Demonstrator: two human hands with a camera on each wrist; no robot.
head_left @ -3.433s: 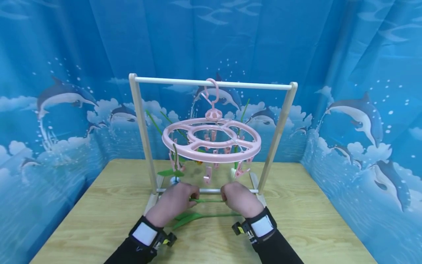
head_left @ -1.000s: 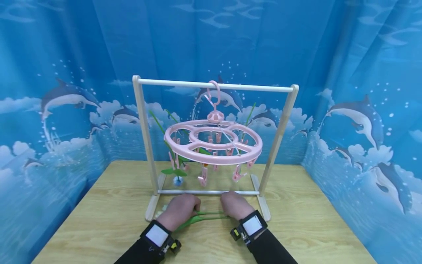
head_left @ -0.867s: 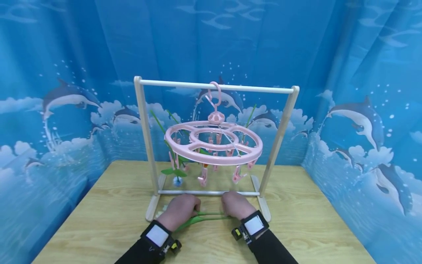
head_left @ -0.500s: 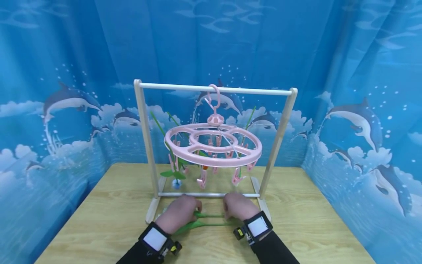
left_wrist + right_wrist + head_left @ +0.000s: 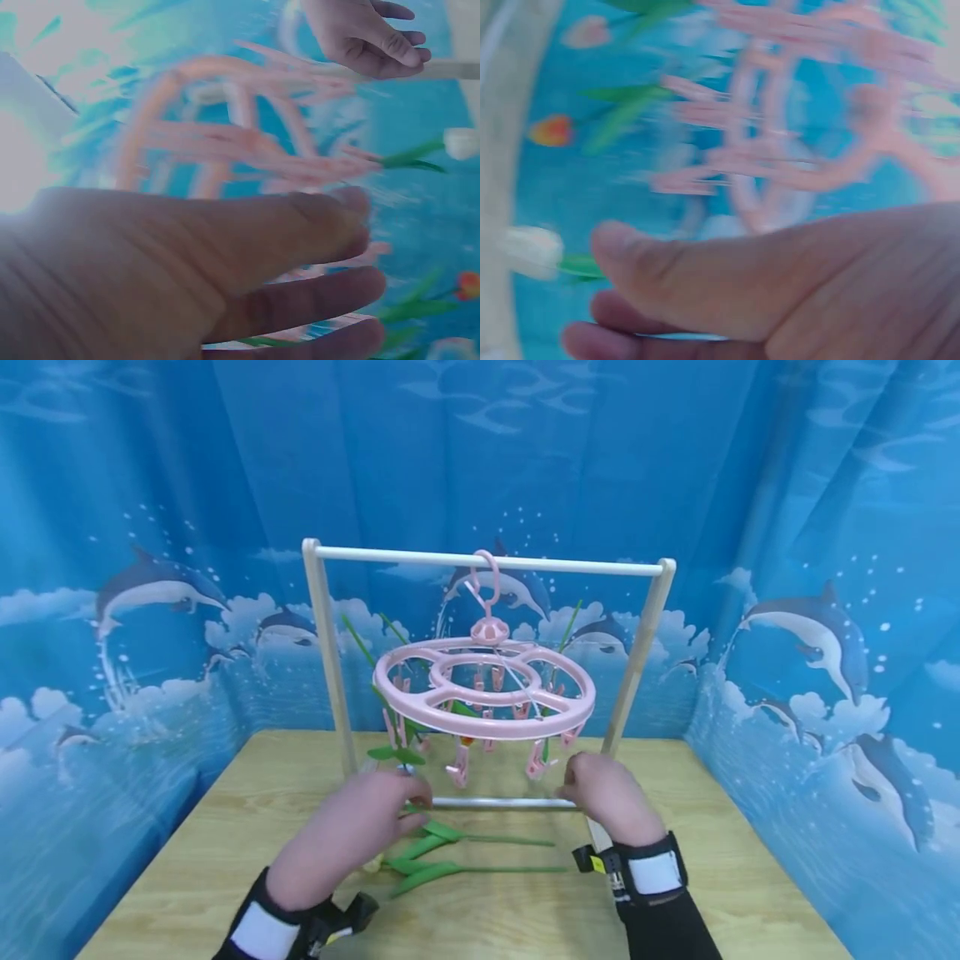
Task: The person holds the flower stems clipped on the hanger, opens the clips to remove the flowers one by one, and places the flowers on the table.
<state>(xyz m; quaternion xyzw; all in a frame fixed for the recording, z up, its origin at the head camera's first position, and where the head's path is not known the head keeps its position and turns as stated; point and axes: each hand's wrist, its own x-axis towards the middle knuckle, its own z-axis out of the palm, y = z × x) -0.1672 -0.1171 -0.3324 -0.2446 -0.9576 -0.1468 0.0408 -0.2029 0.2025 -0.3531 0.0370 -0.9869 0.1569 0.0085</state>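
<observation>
On the table (image 5: 750, 893) in front of the rack (image 5: 585, 566) with its pink hanger (image 5: 487, 727), two green-stemmed flowers (image 5: 441, 870) lie side by side; the left hand (image 5: 356, 827) is near their leaves (image 5: 444, 832), the right hand (image 5: 611, 797) near the right post (image 5: 636, 664), both empty with relaxed fingers

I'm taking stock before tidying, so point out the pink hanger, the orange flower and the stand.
Pink hanger (image 5: 486, 699), head view: on its inner ring.
Orange flower (image 5: 553, 131), right wrist view: on its petals.
Stand (image 5: 435, 558), head view: on its top bar.
</observation>
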